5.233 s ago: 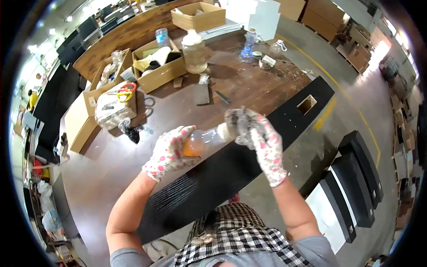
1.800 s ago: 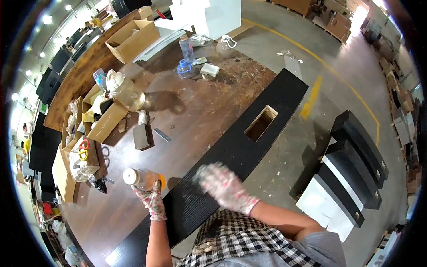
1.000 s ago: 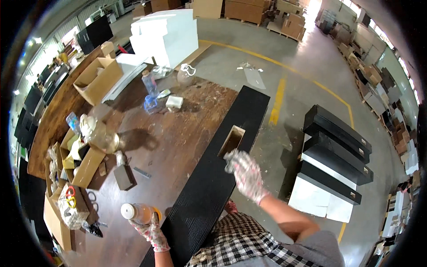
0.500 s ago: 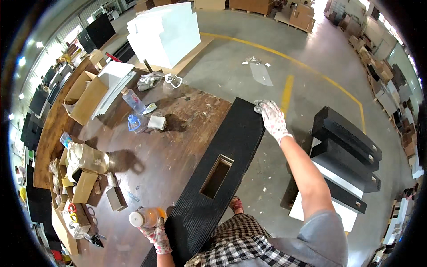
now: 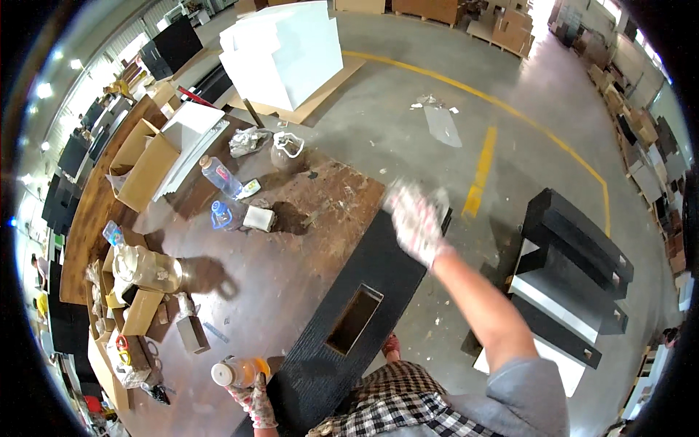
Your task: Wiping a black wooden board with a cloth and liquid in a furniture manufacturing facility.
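A long black board with a rectangular cutout slants across the table's right edge, its near end by my body. In my left hand, which wears a patterned glove, is a clear bottle of orange liquid with a pale cap, tilted beside the board. My right hand, gloved too, is over the board's far end. Motion smears its fingers, so I cannot make out whether it holds anything.
On the brown table stand a beige jug, water bottles, a small white box and open cartons. Black box-shaped pieces lie on the floor to the right. A white stack stands beyond the table.
My right hand has moved left and nearer, from the board's far right corner to over its far end. The bottle stays in my left hand. The view has shifted slightly.
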Tool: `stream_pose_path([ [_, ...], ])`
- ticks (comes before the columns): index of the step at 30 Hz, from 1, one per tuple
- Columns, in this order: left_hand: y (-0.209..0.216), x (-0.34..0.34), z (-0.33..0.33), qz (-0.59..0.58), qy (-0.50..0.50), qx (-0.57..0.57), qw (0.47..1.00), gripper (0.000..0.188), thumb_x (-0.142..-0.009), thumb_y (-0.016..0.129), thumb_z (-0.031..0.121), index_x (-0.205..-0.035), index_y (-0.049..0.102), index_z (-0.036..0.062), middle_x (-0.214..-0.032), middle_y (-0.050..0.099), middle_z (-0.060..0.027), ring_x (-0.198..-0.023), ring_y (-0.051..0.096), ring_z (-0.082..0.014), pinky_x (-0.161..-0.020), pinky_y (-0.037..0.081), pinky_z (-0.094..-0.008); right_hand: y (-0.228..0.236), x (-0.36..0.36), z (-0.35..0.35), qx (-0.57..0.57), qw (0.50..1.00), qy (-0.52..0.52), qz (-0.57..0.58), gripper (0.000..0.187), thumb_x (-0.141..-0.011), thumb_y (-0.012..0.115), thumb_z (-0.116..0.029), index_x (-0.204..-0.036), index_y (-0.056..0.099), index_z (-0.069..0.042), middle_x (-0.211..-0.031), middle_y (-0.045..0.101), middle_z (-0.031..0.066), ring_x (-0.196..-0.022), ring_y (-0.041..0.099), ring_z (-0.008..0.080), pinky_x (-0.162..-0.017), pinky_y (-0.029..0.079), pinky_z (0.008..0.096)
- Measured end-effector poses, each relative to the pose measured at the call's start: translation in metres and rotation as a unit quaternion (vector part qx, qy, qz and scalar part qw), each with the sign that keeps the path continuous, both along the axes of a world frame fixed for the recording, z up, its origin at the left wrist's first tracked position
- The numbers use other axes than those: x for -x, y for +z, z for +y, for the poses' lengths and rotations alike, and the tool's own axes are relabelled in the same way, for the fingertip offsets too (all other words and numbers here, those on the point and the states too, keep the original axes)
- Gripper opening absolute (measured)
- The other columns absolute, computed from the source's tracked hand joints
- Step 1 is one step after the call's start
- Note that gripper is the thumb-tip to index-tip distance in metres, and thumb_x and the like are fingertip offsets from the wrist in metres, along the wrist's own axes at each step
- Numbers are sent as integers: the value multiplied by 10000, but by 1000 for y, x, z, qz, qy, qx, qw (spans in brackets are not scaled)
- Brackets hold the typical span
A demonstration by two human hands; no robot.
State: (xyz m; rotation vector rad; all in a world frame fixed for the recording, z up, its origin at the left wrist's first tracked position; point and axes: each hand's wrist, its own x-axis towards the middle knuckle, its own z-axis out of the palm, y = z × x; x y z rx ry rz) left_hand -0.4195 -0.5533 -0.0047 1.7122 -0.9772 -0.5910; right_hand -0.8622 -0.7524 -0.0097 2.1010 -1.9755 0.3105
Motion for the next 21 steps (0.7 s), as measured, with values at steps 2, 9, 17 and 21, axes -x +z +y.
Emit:
stream_pose_path([
  [2, 6, -3, 5, 44, -26, 19, 998, 890, -730, 806, 129, -1435, 267, 53, -1368, 417, -126, -1252, 439, -260, -1069, 368, -406, -2, -55, 31, -4, 986, 124, -113, 403, -924, 429, -156, -1293, 524, -24, -1393, 462, 186, -1314, 406, 345, -1130, 287, 421],
  [9, -7, 3, 1, 58, -49, 19, 997, 860, -730, 794, 88, -1426, 288, 67, -1373, 413, -113, -1255, 433, -255, -1067, 364, -403, 2, 39, -35, -60, 983, -40, -166, 441, -941, 344, -184, -1331, 483, -33, -1433, 428, 130, -1330, 388, 302, -1118, 275, 422],
  [17, -9, -2, 7, 75, -5, 53, 996, 896, -714, 796, 35, -1440, 275, 85, -1379, 413, -87, -1250, 440, -237, -1057, 373, -394, 20, 35, 18, -40, 982, -165, -87, 445, -940, 365, -189, -1369, 454, -111, -1419, 429, 147, -1295, 421, 349, -1092, 301, 501],
  [21, -15, -2, 7, 71, -4, 27, 997, 854, -727, 781, 41, -1429, 297, 90, -1351, 444, -84, -1224, 469, -240, -1032, 402, -388, 6, 58, 39, -25, 994, -90, -55, 438, -936, 349, -142, -1351, 466, -67, -1421, 428, 156, -1318, 388, 343, -1115, 288, 440],
])
